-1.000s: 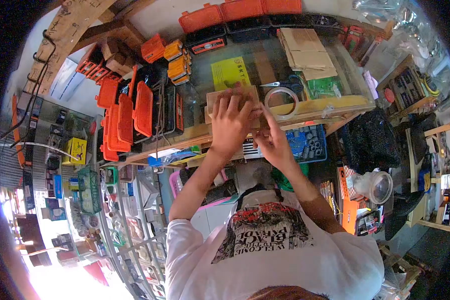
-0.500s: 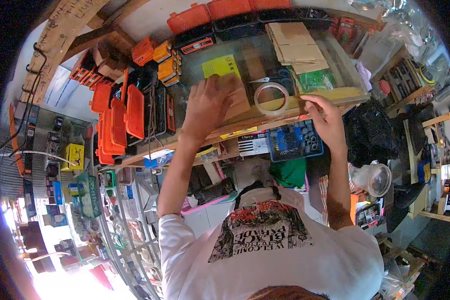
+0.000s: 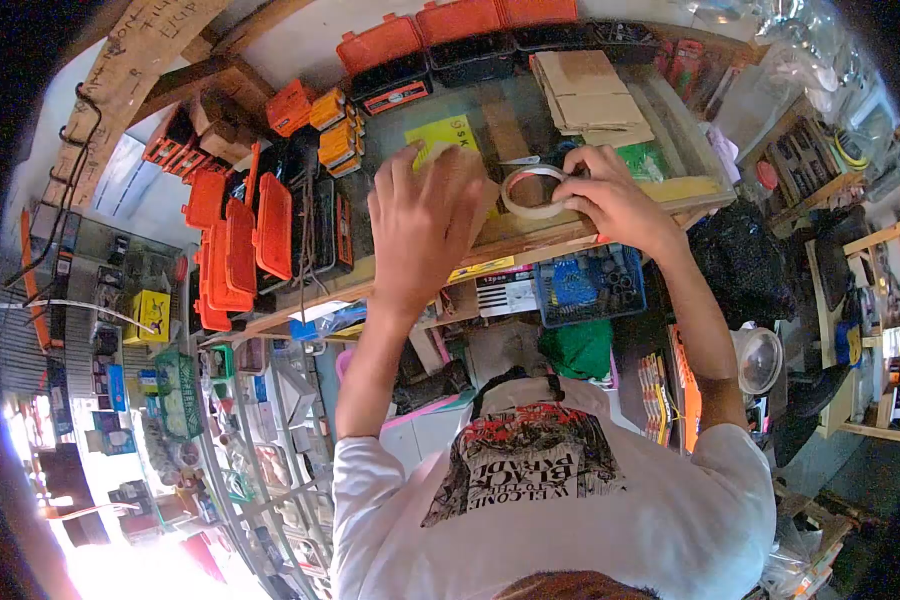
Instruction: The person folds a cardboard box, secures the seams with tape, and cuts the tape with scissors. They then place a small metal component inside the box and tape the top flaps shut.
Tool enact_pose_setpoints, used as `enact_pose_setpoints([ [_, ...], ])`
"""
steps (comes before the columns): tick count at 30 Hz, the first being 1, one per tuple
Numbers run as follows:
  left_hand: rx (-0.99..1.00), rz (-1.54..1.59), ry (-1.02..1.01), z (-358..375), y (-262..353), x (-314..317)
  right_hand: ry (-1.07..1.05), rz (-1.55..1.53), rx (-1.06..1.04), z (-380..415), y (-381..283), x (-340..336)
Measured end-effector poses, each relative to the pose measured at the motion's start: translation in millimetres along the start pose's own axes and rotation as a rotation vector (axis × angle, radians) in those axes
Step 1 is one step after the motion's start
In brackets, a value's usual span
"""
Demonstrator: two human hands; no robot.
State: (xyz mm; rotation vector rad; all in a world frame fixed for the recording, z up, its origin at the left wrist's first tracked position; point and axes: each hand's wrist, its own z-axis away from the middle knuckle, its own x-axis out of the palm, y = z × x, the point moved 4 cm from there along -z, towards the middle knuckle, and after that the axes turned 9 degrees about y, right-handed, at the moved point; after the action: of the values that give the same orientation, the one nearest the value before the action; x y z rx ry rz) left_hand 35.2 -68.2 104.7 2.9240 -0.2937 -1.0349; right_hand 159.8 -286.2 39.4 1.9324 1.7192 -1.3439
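Observation:
My right hand (image 3: 610, 195) has its fingers closed on the near right side of a roll of tape (image 3: 519, 210), which is tilted up off the glass counter. My left hand (image 3: 422, 215) is over the counter to the left, its fingers curved around a piece of brown cardboard (image 3: 478, 190); motion blur and the hand hide part of it. A yellow sheet with dark print (image 3: 438, 132) lies just beyond this hand. Scissors (image 3: 522, 160) rest behind the tape roll, their handles partly hidden by my right hand.
Folded cardboard (image 3: 592, 95) lies at the counter's back right. Orange-lidded cases (image 3: 380, 45) line the back, with more orange cases (image 3: 235, 245) and small orange boxes (image 3: 338, 135) at left. Under the counter edge sits a blue basket (image 3: 590, 290) of small parts.
My right hand has moved left from the counter edge and taken hold of the tape roll, tilting it. My left hand has shifted slightly right with the cardboard, which is now more upright.

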Motion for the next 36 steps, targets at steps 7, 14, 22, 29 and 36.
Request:
enact_pose_setpoints([
  [7, -0.009, 0.283, 0.029, 35.0, 13.9, -5.9, 0.015, -0.084, -0.006, -11.9, -41.7, -18.0],
  [14, 0.017, 0.543, -0.09, 33.0, 33.0, -18.4, -0.146, -0.225, -0.056, -12.8, -72.8, -22.8],
  [22, -0.033, 0.82, -0.353, 78.8, 51.2, -10.1, -0.5, -0.655, 0.024, 21.9, -80.0, 20.4],
  [29, -0.332, 1.035, -0.49, 162.6, 57.9, 11.8, -0.786, -0.901, 0.14, 91.3, -67.5, 93.7],
  [36, -0.848, 1.322, -0.861, 218.6, 57.2, 18.6, -1.016, -0.83, 0.137, 95.2, -86.8, 109.6],
])
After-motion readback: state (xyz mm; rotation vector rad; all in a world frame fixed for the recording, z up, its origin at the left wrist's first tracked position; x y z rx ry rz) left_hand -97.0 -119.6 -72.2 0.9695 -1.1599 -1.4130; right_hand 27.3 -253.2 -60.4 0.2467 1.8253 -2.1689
